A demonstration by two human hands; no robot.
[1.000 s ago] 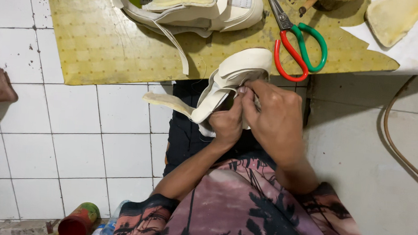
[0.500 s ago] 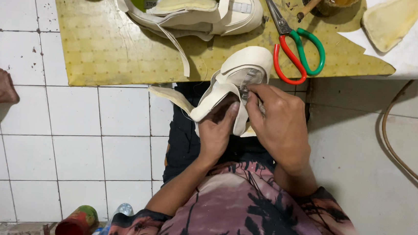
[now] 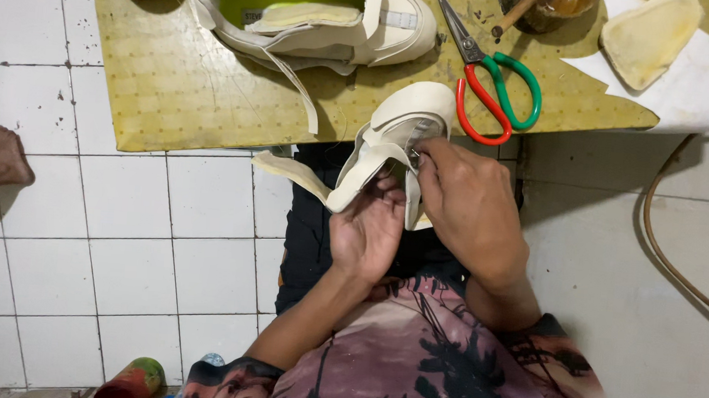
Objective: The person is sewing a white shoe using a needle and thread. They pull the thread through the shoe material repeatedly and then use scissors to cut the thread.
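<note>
Through the head camera I watched both of my hands work on a cream shoe upper (image 3: 392,139) held over my lap, just off the near edge of the yellow mat (image 3: 189,71). My left hand (image 3: 366,229) cupped the piece from below, palm up, fingers curled around its lower flap. My right hand (image 3: 470,207) came over the top with fingertips pressed together, pinching the inner edge of the upper near a small metal bit; whether I held a needle or tool there, I could not tell. A loose strip of the same cream material trailed off to the left of the upper.

On the mat, a white sneaker (image 3: 317,18) with a green insole lay on its side, one strap hanging toward the mat's edge. Scissors (image 3: 491,84) with one red and one green handle lay just right of the upper, blades pointing away from me. A dark pot (image 3: 542,8) stood beyond them, and a yellowish pad (image 3: 649,37) rested on white paper (image 3: 695,90). Someone else's bare foot (image 3: 4,158) showed on the white floor tiles at far left, and a hose (image 3: 675,255) curved across the floor on the right.
</note>
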